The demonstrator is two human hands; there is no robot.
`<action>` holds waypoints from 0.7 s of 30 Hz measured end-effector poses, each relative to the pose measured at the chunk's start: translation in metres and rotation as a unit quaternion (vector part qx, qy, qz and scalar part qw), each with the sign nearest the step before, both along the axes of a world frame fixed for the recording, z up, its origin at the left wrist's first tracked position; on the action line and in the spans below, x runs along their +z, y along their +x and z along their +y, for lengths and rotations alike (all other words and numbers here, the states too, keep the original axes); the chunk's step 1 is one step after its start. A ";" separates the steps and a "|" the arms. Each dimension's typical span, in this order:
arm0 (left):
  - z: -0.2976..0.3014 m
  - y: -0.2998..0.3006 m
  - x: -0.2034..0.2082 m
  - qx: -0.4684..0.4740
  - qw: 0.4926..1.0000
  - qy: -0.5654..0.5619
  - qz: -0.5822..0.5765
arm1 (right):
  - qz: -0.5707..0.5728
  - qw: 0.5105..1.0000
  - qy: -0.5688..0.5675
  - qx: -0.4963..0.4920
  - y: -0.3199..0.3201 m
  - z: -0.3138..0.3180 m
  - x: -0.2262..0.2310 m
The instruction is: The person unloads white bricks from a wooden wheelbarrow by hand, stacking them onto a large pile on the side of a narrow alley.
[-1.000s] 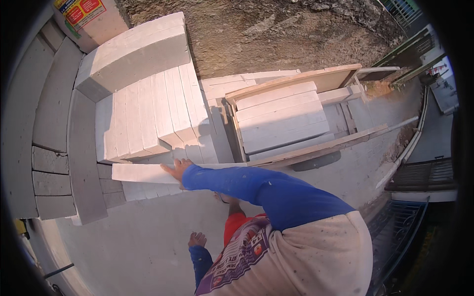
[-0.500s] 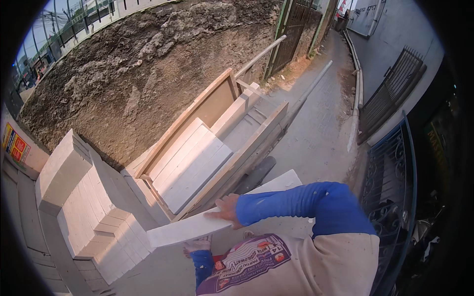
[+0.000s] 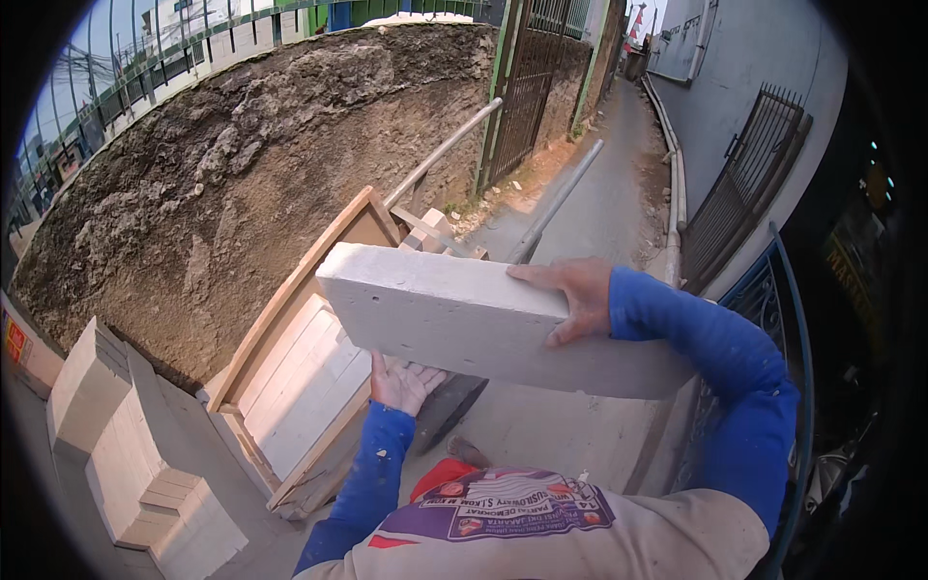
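Note:
A long pale lightweight concrete block (image 3: 435,319) hangs tilted before me, its right end lower. My right hand (image 3: 570,295) grips it over the upper edge, thumb on the near face and fingers across the top. Below its left part is my left hand (image 3: 401,384), palm up with the fingers spread. Whether those fingers touch the block's underside I cannot tell. Behind and left of it stands a wooden cart (image 3: 290,261) with similar blocks (image 3: 300,377) laid side by side inside; the held block hides part of the cart.
Stacked pale blocks (image 3: 145,445) stand at the left. A rough earth-and-stone wall (image 3: 251,145) runs behind the cart. Metal tube handles (image 3: 561,198) project from the cart toward a narrow alley (image 3: 604,174). On the right are a grey wall (image 3: 764,48) and a blue metal gate (image 3: 788,309).
The block has risen and turned from low beside the cart to in front of my chest. My left hand has come up beneath it. The view has shifted right.

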State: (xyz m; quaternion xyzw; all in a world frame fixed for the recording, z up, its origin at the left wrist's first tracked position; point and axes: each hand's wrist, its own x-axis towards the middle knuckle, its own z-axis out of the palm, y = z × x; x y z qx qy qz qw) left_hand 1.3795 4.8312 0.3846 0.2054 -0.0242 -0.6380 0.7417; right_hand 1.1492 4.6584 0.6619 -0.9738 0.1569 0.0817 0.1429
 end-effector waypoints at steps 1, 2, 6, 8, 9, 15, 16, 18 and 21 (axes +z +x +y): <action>-0.016 0.006 -0.012 0.003 0.995 0.026 -0.100 | -0.067 0.997 0.009 0.025 -0.009 -0.028 0.005; -0.038 0.024 -0.031 0.018 0.979 0.052 -0.198 | -0.063 0.998 0.009 0.006 -0.006 -0.042 0.013; -0.147 0.016 -0.075 0.188 0.806 0.193 -0.527 | -0.017 0.995 -0.030 -0.095 -0.025 -0.100 0.086; -0.165 0.007 -0.068 0.192 0.730 0.267 -0.599 | -0.025 0.994 -0.055 -0.092 -0.029 -0.139 0.104; -0.176 0.012 -0.081 0.220 0.672 0.280 -0.650 | -0.024 0.994 -0.060 -0.082 -0.020 -0.166 0.105; -0.205 0.027 -0.122 0.301 0.542 0.369 -0.692 | 0.082 0.987 -0.034 -0.134 0.040 -0.291 0.100; -0.209 0.031 -0.130 0.293 0.558 0.392 -0.671 | 0.106 0.985 -0.030 -0.135 0.050 -0.314 0.097; -0.221 0.029 -0.123 0.288 0.571 0.414 -0.647 | 0.141 0.983 -0.058 -0.105 0.058 -0.374 0.083; -0.229 0.024 -0.111 0.294 0.540 0.459 -0.641 | 0.182 0.979 -0.070 -0.066 0.094 -0.449 0.045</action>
